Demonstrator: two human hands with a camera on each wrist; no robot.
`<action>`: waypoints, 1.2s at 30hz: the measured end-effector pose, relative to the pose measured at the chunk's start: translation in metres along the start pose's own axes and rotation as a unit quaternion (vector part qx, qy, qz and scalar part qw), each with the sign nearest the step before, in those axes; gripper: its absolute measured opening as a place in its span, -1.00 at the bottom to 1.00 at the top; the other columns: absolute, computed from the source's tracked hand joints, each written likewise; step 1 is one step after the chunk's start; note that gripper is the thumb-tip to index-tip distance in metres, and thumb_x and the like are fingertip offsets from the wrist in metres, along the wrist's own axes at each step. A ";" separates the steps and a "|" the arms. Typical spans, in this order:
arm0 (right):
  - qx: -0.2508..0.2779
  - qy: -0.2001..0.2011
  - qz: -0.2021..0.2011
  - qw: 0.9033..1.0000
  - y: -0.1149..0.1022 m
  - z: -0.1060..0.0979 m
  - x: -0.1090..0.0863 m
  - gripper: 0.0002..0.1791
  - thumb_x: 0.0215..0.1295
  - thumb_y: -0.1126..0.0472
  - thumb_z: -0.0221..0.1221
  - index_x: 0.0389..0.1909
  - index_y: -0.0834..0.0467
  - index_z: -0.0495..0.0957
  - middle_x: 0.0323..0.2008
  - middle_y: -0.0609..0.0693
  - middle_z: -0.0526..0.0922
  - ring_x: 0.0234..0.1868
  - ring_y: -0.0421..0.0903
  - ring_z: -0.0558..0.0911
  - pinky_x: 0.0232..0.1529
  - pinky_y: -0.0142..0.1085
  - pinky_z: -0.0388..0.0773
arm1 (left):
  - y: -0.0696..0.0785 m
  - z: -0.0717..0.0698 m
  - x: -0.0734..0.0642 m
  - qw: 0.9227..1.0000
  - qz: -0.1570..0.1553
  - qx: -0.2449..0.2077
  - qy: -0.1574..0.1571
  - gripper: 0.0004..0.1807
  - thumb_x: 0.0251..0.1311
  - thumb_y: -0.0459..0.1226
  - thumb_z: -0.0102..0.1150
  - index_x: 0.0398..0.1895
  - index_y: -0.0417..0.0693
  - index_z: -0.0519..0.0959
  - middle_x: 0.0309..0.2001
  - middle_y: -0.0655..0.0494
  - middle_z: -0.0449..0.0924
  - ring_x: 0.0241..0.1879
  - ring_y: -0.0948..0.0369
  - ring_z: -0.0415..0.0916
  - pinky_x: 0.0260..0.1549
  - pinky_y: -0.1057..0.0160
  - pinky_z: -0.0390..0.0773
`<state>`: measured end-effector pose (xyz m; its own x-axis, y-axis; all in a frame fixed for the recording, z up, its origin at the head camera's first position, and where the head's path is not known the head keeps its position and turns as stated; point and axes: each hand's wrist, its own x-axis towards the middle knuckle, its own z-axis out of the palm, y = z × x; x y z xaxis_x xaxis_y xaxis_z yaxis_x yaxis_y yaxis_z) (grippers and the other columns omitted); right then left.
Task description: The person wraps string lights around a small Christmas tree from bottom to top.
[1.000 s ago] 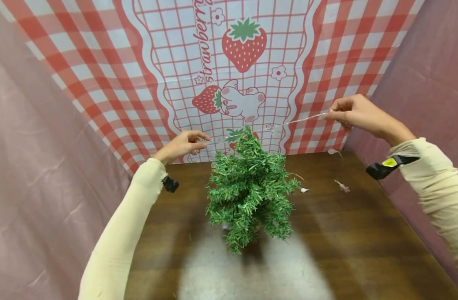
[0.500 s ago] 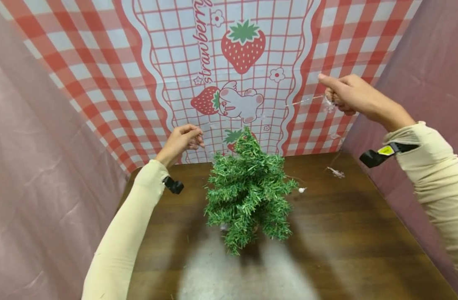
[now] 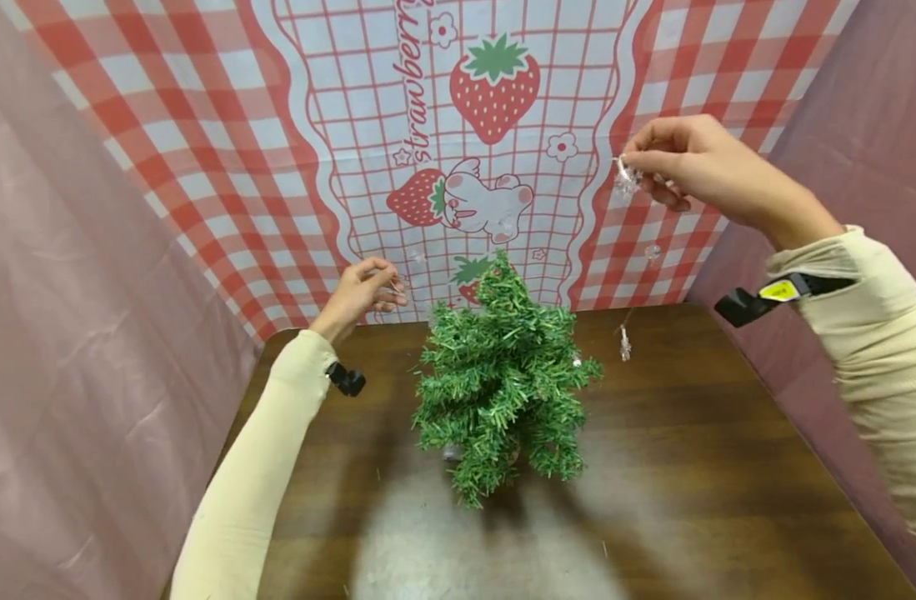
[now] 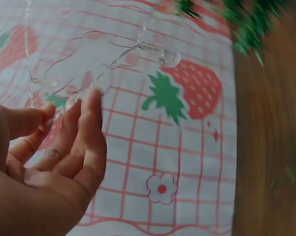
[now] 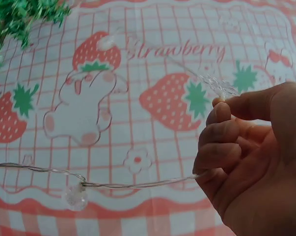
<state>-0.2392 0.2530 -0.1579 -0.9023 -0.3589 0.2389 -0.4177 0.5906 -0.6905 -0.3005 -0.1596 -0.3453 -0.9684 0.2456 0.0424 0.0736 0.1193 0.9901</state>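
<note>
A small green artificial Christmas tree stands upright on the brown table. Behind and left of its top, my left hand pinches the thin clear wire of a string of fairy lights; in the left wrist view a clear bulb hangs from that wire. My right hand, higher and to the right, pinches the string between thumb and index finger beside a clear spiky piece. Another stretch of wire with a round clear bulb runs from under its curled fingers. Much of the transparent string is hard to see against the cloth.
A red-and-white checked cloth with strawberry prints hangs behind the tree. Pink fabric borders the left side, and more covers the right. One clear piece of the string dangles low over the table's back right.
My right hand has risen and shifted slightly left, changing its hold along the string. The dangling pieces at right moved left with it. My left hand moved slightly and still holds the wire.
</note>
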 end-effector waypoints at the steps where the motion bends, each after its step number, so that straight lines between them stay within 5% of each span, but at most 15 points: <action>1: -0.001 0.008 -0.009 1.000 -0.004 0.000 0.000 -0.63 0.27 -0.02 0.00 -0.17 0.24 0.43 -0.51 0.16 0.40 -0.67 -0.03 0.30 -0.74 -0.21 0.24 | 0.000 0.003 0.001 0.999 0.004 0.034 0.006 -0.70 0.26 -0.09 -0.05 -0.15 -0.13 0.42 -0.28 -0.16 0.52 -0.24 -0.14 0.54 -0.43 0.18 0.58; 5: 0.003 0.044 -0.035 0.998 -0.014 0.000 0.000 -0.65 0.27 0.02 0.00 -0.19 0.26 0.45 -0.55 0.15 0.43 -0.69 -0.04 0.31 -0.75 -0.24 0.23 | 0.008 0.017 0.006 0.986 0.022 0.162 0.024 -0.74 0.28 -0.08 -0.09 -0.18 -0.05 0.46 -0.43 -0.04 0.52 -0.47 -0.03 0.51 -0.62 0.27 0.50; 8: 0.035 0.077 -0.056 0.995 -0.018 -0.004 -0.001 -0.67 0.27 0.09 0.02 -0.20 0.32 0.44 -0.58 0.13 0.44 -0.71 -0.06 0.31 -0.77 -0.26 0.19 | 0.017 0.024 0.013 0.980 0.022 0.196 0.022 -0.74 0.29 -0.06 -0.12 -0.20 -0.02 0.46 -0.43 -0.02 0.49 -0.56 0.13 0.47 -0.63 0.27 0.49; 11: 0.067 0.114 -0.069 0.989 -0.018 -0.008 -0.003 -0.70 0.26 0.15 0.05 -0.22 0.35 0.44 -0.62 0.11 0.45 -0.74 -0.08 0.31 -0.80 -0.29 0.18 | 0.024 0.026 0.022 0.992 0.005 0.126 -0.003 -0.75 0.29 -0.10 -0.11 -0.22 -0.08 0.44 -0.35 -0.10 0.45 -0.57 0.17 0.45 -0.57 0.22 0.53; 14: 0.075 0.140 -0.073 0.985 -0.019 -0.010 -0.005 -0.72 0.25 0.17 0.05 -0.23 0.35 0.45 -0.64 0.09 0.45 -0.75 -0.08 0.31 -0.81 -0.32 0.18 | 0.027 0.027 0.030 0.998 -0.027 -0.015 -0.048 -0.75 0.32 -0.18 -0.13 -0.16 -0.21 0.37 -0.16 -0.25 0.41 -0.41 0.11 0.56 -0.36 0.18 0.60; 16: 0.072 0.142 -0.079 0.984 -0.021 -0.011 -0.006 -0.72 0.26 0.17 0.05 -0.23 0.36 0.44 -0.64 0.10 0.44 -0.75 -0.07 0.30 -0.81 -0.32 0.18 | 0.025 0.028 0.036 0.989 -0.045 -0.117 -0.081 -0.77 0.33 -0.25 -0.16 -0.13 -0.28 0.29 -0.01 -0.34 0.35 -0.21 0.02 0.57 -0.17 0.16 0.56; 20: 0.070 0.131 -0.088 0.985 -0.028 -0.010 -0.008 -0.72 0.26 0.18 0.04 -0.21 0.36 0.43 -0.64 0.11 0.43 -0.75 -0.07 0.30 -0.81 -0.32 0.20 | 0.019 0.033 0.046 0.953 -0.047 -0.266 -0.134 -0.79 0.33 -0.33 -0.21 -0.11 -0.35 0.23 0.14 -0.39 0.26 0.07 -0.07 0.40 0.07 0.15 0.39; 23: 0.058 0.121 -0.095 0.986 -0.035 -0.009 -0.011 -0.72 0.26 0.17 0.05 -0.20 0.35 0.42 -0.63 0.12 0.43 -0.73 -0.06 0.31 -0.79 -0.33 0.23 | 0.012 0.038 0.053 0.936 -0.029 -0.304 -0.177 -0.78 0.33 -0.32 -0.21 -0.15 -0.38 0.26 0.17 -0.34 0.25 0.17 -0.06 0.29 0.16 0.08 0.27; 28: 0.019 0.106 -0.104 0.989 -0.051 -0.008 -0.015 -0.73 0.27 0.15 0.03 -0.18 0.29 0.42 -0.61 0.14 0.42 -0.71 -0.05 0.32 -0.75 -0.33 0.25 | 0.002 0.044 0.061 0.923 0.004 -0.308 -0.232 -0.77 0.35 -0.29 -0.23 -0.18 -0.35 0.31 0.27 -0.27 0.13 0.27 -0.04 0.11 0.23 -0.06 0.09; 32: -0.045 0.105 -0.093 0.989 -0.065 -0.008 -0.014 -0.75 0.27 0.09 0.01 -0.14 0.15 0.43 -0.61 0.12 0.44 -0.71 -0.07 0.34 -0.76 -0.34 0.25 | -0.008 0.039 0.064 0.915 0.012 -0.330 -0.232 -0.80 0.36 -0.28 -0.24 -0.21 -0.27 0.31 0.30 -0.28 0.04 0.29 -0.05 0.06 0.23 -0.08 0.06; 36: -0.110 0.089 -0.072 0.987 -0.074 -0.006 -0.008 -0.76 0.29 0.05 -0.03 -0.08 0.02 0.43 -0.57 0.12 0.45 -0.75 -0.10 0.34 -0.79 -0.34 0.24 | -0.021 0.030 0.062 0.915 0.023 -0.338 -0.218 -0.83 0.37 -0.28 -0.27 -0.21 -0.21 0.30 0.30 -0.31 0.02 0.30 -0.06 0.04 0.24 -0.09 0.02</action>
<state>-0.2020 0.2165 -0.1044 -0.8286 -0.3289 0.4529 -0.5376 0.6932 -0.4801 -0.3552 -0.1180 -0.3674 -0.7704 0.6132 0.1749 -0.1947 -0.4873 0.8512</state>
